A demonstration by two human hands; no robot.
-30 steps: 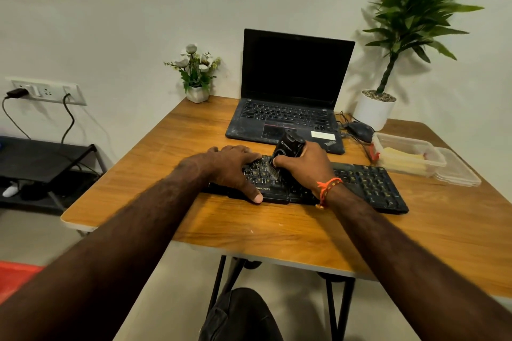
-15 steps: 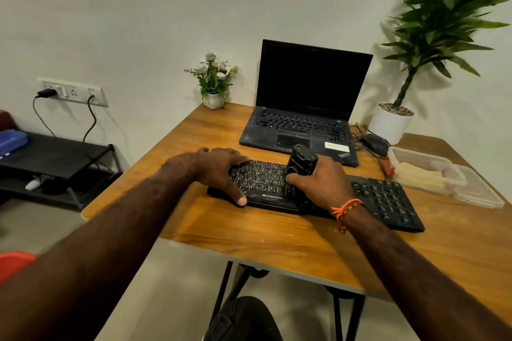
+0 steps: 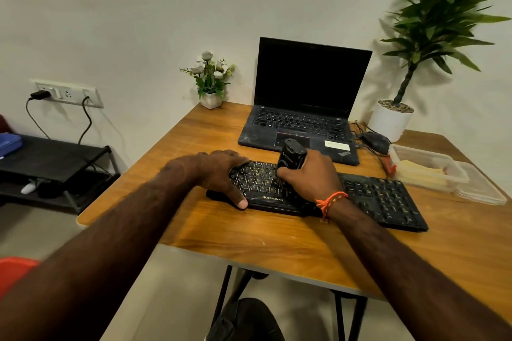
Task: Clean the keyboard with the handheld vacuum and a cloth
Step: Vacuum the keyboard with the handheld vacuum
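A black keyboard (image 3: 382,196) lies across the wooden table (image 3: 277,241), its left half under my hands. My left hand (image 3: 219,171) grips the keyboard's left end, fingers over the far edge and thumb on the near edge. My right hand (image 3: 313,174) is wrapped around a small black handheld vacuum (image 3: 292,156), held upright with its lower end down on the keys at the keyboard's middle. An orange thread band circles my right wrist. No cloth shows clearly in view.
An open black laptop (image 3: 302,108) stands behind the keyboard. A mouse (image 3: 376,141) with cables lies to its right, beside a clear plastic box (image 3: 426,171) and its lid. A small flower pot (image 3: 211,83) and a tall potted plant (image 3: 393,122) sit at the back.
My right hand and the vacuum have slid right along the keys, from close beside my left hand to the keyboard's middle. The left hand stays on the left end. My head has shifted.
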